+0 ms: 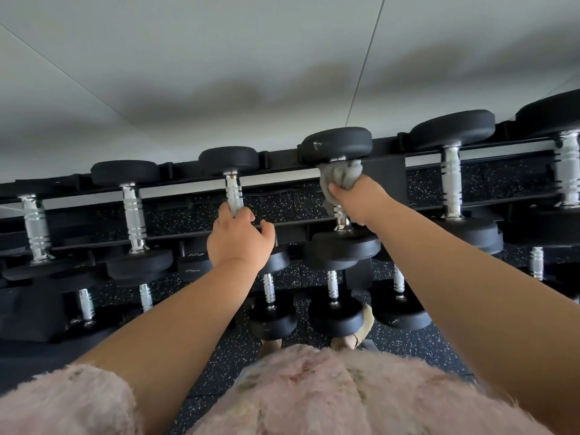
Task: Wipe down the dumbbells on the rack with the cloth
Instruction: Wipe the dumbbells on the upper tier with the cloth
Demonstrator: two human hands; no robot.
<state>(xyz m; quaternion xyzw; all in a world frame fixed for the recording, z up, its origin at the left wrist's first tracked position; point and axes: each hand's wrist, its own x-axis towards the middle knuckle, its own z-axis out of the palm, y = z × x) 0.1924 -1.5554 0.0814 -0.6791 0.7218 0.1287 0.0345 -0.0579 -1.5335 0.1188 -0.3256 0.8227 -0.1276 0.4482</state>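
Two hands at the dumbbell rack (282, 167)

The right hand (361, 199) holds a grey cloth (340, 176) around one handle; the left hand (238, 237) grips the next handle (233, 194).

**A:** How much of the dumbbell (337, 144) you're wiping can't be seen?

**B:** The top of its handle lies under the cloth (340, 177) and my right hand (357, 199). Just left of it, my left hand (240, 240) covers the lower handle of the neighbour dumbbell (229, 160).

**A:** And farther out?

**B:** Far right of it, the last dumbbell (552, 114) is cut by the edge. Below-left, a printed number (195, 255) is too blurred to read. Below it, my fuzzy top (298, 390) hides most of my shoes (367, 320).
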